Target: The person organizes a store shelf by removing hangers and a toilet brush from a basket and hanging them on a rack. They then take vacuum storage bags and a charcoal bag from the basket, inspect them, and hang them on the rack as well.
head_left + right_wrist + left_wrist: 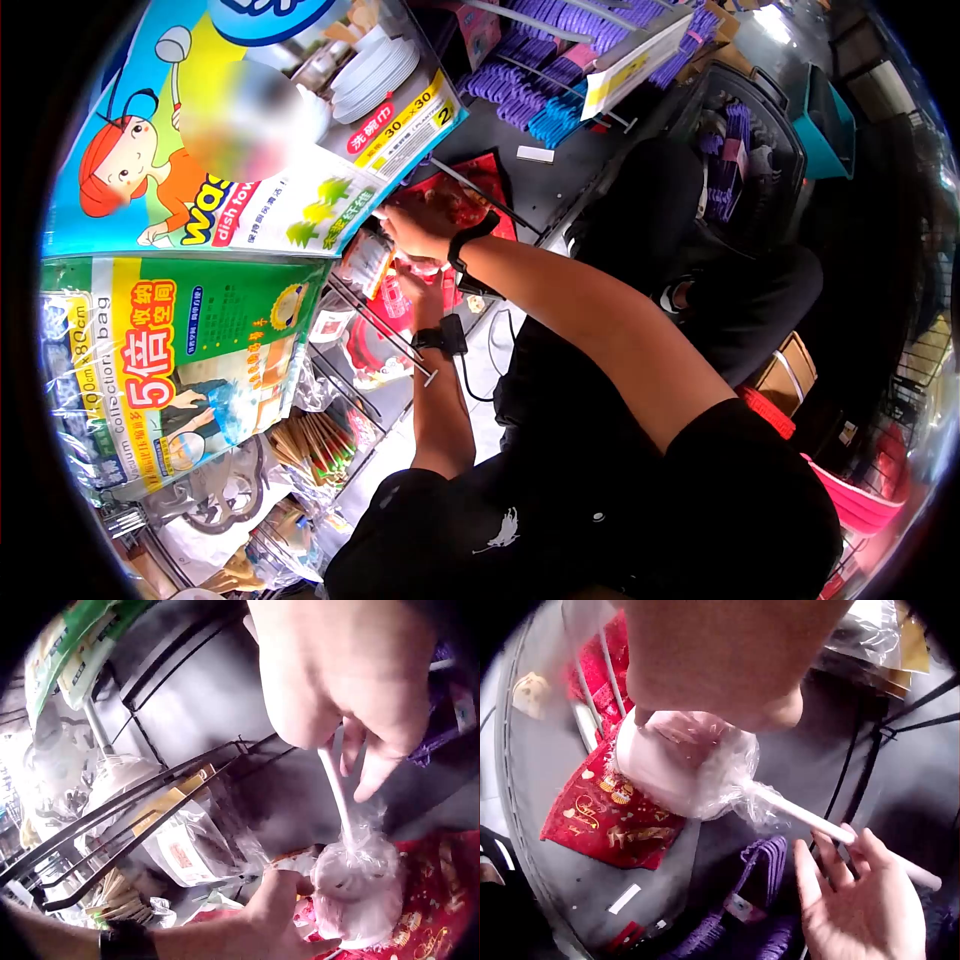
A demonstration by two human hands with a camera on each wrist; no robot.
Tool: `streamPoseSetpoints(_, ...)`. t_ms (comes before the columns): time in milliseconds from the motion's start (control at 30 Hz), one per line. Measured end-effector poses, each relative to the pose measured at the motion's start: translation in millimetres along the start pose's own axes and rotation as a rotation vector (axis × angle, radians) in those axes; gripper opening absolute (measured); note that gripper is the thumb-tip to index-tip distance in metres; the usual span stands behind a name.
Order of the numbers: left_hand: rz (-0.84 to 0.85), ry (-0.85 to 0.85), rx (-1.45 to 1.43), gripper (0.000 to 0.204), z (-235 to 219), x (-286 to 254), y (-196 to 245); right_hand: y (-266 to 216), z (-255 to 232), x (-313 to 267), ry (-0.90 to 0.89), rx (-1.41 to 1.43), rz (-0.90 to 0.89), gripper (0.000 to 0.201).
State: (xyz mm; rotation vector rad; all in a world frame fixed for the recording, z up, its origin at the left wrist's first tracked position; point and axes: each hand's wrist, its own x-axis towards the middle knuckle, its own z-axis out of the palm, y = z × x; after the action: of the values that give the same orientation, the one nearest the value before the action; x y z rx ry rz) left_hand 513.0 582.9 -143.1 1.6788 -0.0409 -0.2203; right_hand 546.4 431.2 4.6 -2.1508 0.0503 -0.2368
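Observation:
A pale pink long-handled item (660, 772) has a rounded pot-like end and resembles a toilet brush in its holder. Clear plastic wrap (731, 776) covers the rounded end and bunches where the thin handle (802, 814) comes out. My left hand (712, 667) grips the rounded end, its thumb and fingers at opposite sides; the right wrist view shows this hand (277, 907) from across. On the handle, my right hand (345, 682) pinches with thumb and fingers (859, 900). In the head view both hands, right (420, 230) and left (420, 285), are close together, partly hiding the item.
Red printed fabric (622, 810) lies below the item. Purple hangers (765, 900) are stacked beside it. Metal display hooks (135, 825) jut out nearby, and large hanging packages (210, 370) crowd the left. A dark bin (750, 130) stands at the upper right.

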Motion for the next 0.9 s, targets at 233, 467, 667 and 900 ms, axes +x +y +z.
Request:
streamPoseSetpoints(233,-0.244,0.198,-0.401,0.084,26.9,-1.8,3.9,-18.7,-32.8,-22.9,-0.184,-0.054,0.103,0.028)
streamPoseSetpoints(467,-0.046,0.110,-0.334,0.090,12.5,-0.6,-18.4,-31.8,-43.8,-28.7,-0.132,-0.003,0.067,0.032)
streamPoseSetpoints(667,-0.192,0.197,-0.242,0.094,23.8,-31.6,12.2,-49.6,-81.6,-53.4,-0.087,-0.032,0.028,0.034)
streamPoseSetpoints(900,-0.374,-0.054,0.019,0.062,28.5,-92.0,14.2,-52.8,-120.8,-100.7,-0.184,-0.092,-0.084,0.019)
